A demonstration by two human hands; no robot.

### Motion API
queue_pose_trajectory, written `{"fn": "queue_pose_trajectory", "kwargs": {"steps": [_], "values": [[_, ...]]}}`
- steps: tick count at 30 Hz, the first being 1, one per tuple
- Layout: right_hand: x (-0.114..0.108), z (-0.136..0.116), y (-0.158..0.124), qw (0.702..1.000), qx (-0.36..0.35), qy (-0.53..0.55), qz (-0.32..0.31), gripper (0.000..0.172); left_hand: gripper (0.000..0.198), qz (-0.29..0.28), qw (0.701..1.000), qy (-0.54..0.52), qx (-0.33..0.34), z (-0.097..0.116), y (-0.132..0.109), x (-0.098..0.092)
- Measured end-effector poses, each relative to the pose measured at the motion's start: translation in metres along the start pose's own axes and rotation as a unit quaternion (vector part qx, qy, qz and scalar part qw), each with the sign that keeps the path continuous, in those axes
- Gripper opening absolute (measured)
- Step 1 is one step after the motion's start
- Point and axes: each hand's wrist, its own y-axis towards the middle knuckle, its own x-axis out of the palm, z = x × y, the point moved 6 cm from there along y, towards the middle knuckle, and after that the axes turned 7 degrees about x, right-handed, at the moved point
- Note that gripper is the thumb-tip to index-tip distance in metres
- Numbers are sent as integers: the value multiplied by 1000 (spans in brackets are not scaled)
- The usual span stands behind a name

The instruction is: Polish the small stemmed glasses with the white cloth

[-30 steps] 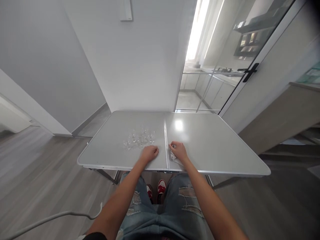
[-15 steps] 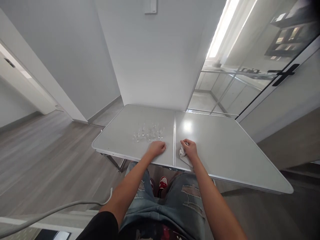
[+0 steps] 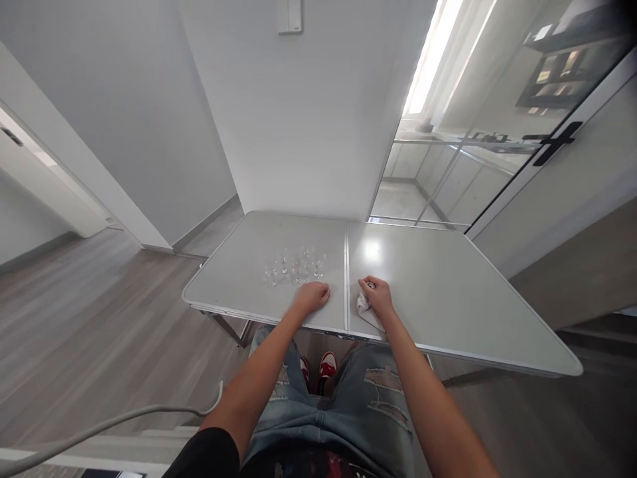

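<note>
My left hand (image 3: pixel 312 296) rests on the table near its front edge, left of the centre seam. Its fingers are curled into a fist and nothing shows in them. Just beyond it stands a group of several small clear glasses (image 3: pixel 298 267), hard to tell apart on the pale surface. Right of the seam, my right hand (image 3: pixel 377 295) is closed around a white cloth (image 3: pixel 364 304). The cloth bunches out on the hand's left side and hangs down toward the table's front edge.
The grey folding table (image 3: pixel 438 285) has a metal rim and stands against a white wall (image 3: pixel 298 133). A glass-panelled door with a black handle (image 3: pixel 557 143) is at the right. A grey cable (image 3: pixel 124 413) curves in at the lower left.
The camera view has shifted slightly. Both hands stay where they were on the table, and the cloth and glasses have not visibly moved.
</note>
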Motion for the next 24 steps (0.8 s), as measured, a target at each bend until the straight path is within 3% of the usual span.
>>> {"fn": "queue_pose_trajectory", "kwargs": {"steps": [9, 15, 20, 24], "values": [[2, 6, 4, 1000, 9, -15, -4, 40, 29, 6, 1000, -15, -3, 1, -2, -2], [1, 3, 3, 1000, 8, -11, 1, 42, 32, 113, 992, -38, 37, 4, -11, -18], [0, -1, 2, 1000, 8, -19, 2, 43, 16, 158, 985, -51, -51, 2, -18, -14], [0, -3, 1, 1000, 2, -18, 3, 40, 30, 201, 965, -96, -139, 4, -25, -4]]}}
